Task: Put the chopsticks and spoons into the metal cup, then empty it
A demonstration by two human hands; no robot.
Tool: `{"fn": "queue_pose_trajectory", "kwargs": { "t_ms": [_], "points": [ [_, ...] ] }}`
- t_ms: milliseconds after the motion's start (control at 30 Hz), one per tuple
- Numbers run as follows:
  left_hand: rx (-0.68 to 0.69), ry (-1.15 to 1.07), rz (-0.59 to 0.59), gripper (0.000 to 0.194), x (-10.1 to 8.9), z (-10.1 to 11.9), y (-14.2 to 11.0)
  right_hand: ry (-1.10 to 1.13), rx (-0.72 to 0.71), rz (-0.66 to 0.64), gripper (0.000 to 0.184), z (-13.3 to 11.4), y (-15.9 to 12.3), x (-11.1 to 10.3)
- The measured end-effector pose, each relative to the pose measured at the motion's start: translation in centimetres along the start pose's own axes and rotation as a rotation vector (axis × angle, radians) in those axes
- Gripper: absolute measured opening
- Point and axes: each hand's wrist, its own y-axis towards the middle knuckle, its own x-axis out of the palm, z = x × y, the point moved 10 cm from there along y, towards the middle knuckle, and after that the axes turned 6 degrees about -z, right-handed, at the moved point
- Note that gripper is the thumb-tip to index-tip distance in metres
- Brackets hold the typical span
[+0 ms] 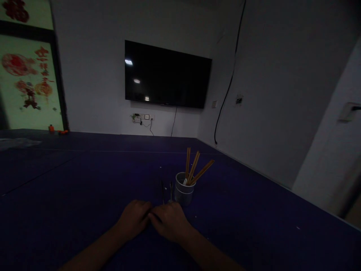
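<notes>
My left hand (134,218) and my right hand (170,222) are together low in the middle of the view, over the dark blue surface, their thumb sides touching or nearly so. Both have curled fingers; whatever may be inside them is hidden. Just beyond my right hand lies a small metal spoon (171,187), and left of it a thin dark utensil (162,188) whose kind I cannot make out. A grey metal cup (184,195) stands upright beside them, holding several wooden chopsticks (196,165) that lean to the right.
The wide blue surface (98,169) runs back to the wall, with small white scraps on it. Clear plastic (19,143) lies at the far left, near small orange objects (62,132). A television (167,75) hangs on the wall; a black cable (229,82) dangles at right.
</notes>
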Motion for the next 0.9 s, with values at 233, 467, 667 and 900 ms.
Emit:
{"fn": "queue_pose_trajectory", "kwargs": {
  "t_ms": [233,467,667,900],
  "points": [
    [0.011,0.011,0.010,0.016,0.06,0.11,0.03,0.019,0.027,-0.006,0.028,0.19,-0.04,-0.28],
    [0.003,-0.002,0.015,0.019,0.25,-0.20,-0.02,0.023,0.049,-0.033,0.029,0.30,-0.01,-0.33],
    [0.028,-0.007,0.031,0.021,-0.04,0.17,-0.13,0.043,0.063,-0.051,0.029,0.51,0.05,0.01],
    [0.038,-0.006,0.048,0.023,0.00,0.17,-0.15,0.059,0.060,-0.052,0.029,0.51,0.03,0.00]
  ]
}}
